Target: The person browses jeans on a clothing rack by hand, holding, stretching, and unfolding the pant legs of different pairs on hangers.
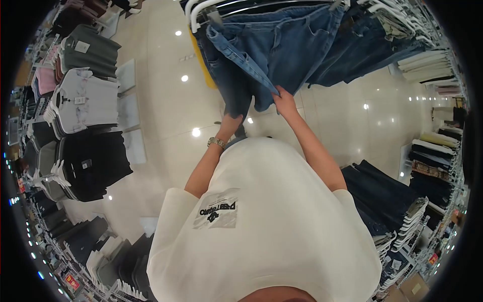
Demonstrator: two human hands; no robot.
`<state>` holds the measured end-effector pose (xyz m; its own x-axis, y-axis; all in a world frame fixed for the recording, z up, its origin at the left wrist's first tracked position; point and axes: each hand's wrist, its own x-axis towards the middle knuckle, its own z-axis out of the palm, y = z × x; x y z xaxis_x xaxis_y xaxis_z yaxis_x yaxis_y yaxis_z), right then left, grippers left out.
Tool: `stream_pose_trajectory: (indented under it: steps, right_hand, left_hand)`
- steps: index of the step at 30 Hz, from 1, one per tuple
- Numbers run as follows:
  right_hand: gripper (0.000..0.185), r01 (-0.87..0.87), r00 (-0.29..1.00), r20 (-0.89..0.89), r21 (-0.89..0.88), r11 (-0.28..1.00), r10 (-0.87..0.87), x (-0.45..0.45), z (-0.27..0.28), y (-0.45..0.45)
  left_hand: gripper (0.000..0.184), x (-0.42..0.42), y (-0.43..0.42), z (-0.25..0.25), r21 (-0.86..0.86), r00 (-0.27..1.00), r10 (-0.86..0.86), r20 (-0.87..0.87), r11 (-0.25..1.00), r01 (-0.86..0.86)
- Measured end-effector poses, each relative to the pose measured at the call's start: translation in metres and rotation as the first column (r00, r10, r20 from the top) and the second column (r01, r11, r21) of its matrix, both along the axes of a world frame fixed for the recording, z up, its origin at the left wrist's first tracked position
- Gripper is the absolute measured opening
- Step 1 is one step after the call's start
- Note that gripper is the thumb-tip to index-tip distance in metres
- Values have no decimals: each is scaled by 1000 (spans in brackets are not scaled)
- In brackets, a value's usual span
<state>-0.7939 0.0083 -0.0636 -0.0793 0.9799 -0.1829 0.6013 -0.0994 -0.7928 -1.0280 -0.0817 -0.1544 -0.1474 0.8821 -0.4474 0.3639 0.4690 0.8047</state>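
A pair of blue jeans (pixel 292 43) hangs by clips from a white hanger (pixel 201 10) at the top of the head view. My right hand (pixel 285 102) is closed on the denim near the lower part of the jeans, pinching its edge between thumb and fingers. On the left, my left hand (pixel 232 124), with a metal watch (pixel 216 142) on its wrist, grips the bottom of the darker leg. The denim partly hides its fingers.
More jeans (pixel 359 50) hang to the right on the same rack. Racks of tops (pixel 90 100) line the left side. Dark trousers (pixel 380 194) hang at the lower right, and further clothes (pixel 432 156) fill the right wall. The tiled floor (pixel 166 100) runs between them.
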Motion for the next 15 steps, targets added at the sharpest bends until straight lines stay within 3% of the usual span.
stream_pose_trajectory:
  steps: [2,3,6,7,10,13,15]
  right_hand:
    - [27,-30,999,26,27,999,29,1,-1,-1]
    - [27,-47,998,38,39,998,46,2,-2,-2]
    - [31,-70,996,-51,55,996,73,0,0,-9]
    - [32,-89,995,-49,55,995,91,-1,-7,-11]
    - [33,-144,988,-55,50,988,147,-5,-23,-17]
    - [34,-162,983,-80,43,986,165,-4,-33,-25]
    - [35,-168,981,-93,38,985,171,1,-40,-32]
  left_hand:
    - [40,7,-14,-25,-89,998,-41,37,995,44]
    - [42,10,-20,-9,-130,997,-72,23,989,74]
    - [42,10,-44,12,136,980,-127,-155,979,148]
    - [41,8,-50,18,87,978,-134,-160,985,149]
    - [41,9,-73,36,20,971,-43,-237,999,49]
    - [39,12,-97,35,174,961,98,-259,983,-53]
    - [38,10,-110,46,132,958,132,-253,986,-101]
